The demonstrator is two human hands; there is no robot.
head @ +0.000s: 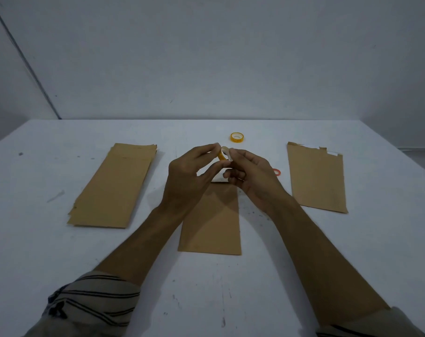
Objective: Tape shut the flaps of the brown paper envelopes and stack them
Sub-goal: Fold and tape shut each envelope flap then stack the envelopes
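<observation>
On the table (303, 263), a stack (114, 186) lies left and one envelope (211, 227) lies central, below the left hand (184, 176) and right hand (252, 176), by whose fingers a tape roll (223, 154) is pinched. Tape pulled carelessly could be twisted and stuck to itself.

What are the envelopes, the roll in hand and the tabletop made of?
Envelopes: brown kraft-like paper, matte, creased edges.
Tape roll: yellow film on a pale core, likely plastic on cardboard.
Tabletop: white, matte, dark scuffs; laminate or painted board, can't tell.
</observation>
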